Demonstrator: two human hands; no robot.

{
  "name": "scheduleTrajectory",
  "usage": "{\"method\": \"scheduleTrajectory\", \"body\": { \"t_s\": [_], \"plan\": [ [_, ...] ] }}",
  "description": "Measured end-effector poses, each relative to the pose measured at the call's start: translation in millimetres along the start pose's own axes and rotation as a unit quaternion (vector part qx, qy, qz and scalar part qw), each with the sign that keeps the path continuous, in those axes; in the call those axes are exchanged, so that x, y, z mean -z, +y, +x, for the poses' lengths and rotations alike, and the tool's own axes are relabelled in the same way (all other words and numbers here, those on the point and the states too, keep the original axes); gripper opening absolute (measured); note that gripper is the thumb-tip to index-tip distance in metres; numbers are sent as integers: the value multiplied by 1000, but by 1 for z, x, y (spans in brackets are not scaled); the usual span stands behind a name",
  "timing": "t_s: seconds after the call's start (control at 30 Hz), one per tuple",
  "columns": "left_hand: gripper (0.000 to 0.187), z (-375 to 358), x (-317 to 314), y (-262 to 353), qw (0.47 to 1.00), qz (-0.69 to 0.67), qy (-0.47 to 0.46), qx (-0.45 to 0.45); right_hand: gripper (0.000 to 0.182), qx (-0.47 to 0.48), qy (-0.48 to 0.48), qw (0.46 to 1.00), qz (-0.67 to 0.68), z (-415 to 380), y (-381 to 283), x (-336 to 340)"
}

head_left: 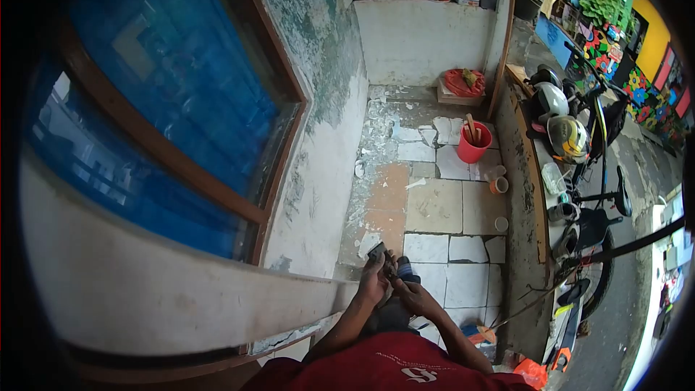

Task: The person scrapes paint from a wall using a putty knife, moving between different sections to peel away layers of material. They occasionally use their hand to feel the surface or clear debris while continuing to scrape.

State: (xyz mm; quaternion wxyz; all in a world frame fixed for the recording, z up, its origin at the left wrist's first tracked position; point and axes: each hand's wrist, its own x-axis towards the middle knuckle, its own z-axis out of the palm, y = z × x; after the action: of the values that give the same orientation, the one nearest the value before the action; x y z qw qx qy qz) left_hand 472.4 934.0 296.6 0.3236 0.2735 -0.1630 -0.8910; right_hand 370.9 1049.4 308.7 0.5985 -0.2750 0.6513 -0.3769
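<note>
Both hands are close together at the lower middle of the head view, in front of the red shirt. My left hand (372, 279) is closed around a small dark tool (376, 250) whose flat end points up and left. Just to the right, my right hand (413, 295) is closed near the tool's lower end; what its fingers grip is too small to make out. A dark blue sandal (407, 269) shows on the tiles beyond the hands. Paint flakes (369, 240) lie on the floor by the tool.
A peeling wall (318, 145) and a blue window (181, 80) stand left. On the tiled floor are a red bucket (473, 146) with handles in it and several cups (499, 185). Along the right runs a low wall (520, 246), with helmets (568, 137) and a bicycle (604, 246) beyond.
</note>
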Motion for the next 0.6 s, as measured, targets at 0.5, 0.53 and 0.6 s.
{"method": "scheduleTrajectory", "body": {
  "t_s": [0.5, 0.53, 0.6],
  "plan": [
    [36, 114, -18, 109, 977, -115, 138, -117, 65, -136, -306, 933, 131, 163, -224, 42],
    [35, 124, -16, 113, 974, -118, 135, -139, 60, -144, -302, 933, 133, 172, -231, 40],
    [31, 151, -10, 121, 974, -122, 95, -166, 50, -152, -301, 927, 164, 199, -240, 40]
  ]
}}
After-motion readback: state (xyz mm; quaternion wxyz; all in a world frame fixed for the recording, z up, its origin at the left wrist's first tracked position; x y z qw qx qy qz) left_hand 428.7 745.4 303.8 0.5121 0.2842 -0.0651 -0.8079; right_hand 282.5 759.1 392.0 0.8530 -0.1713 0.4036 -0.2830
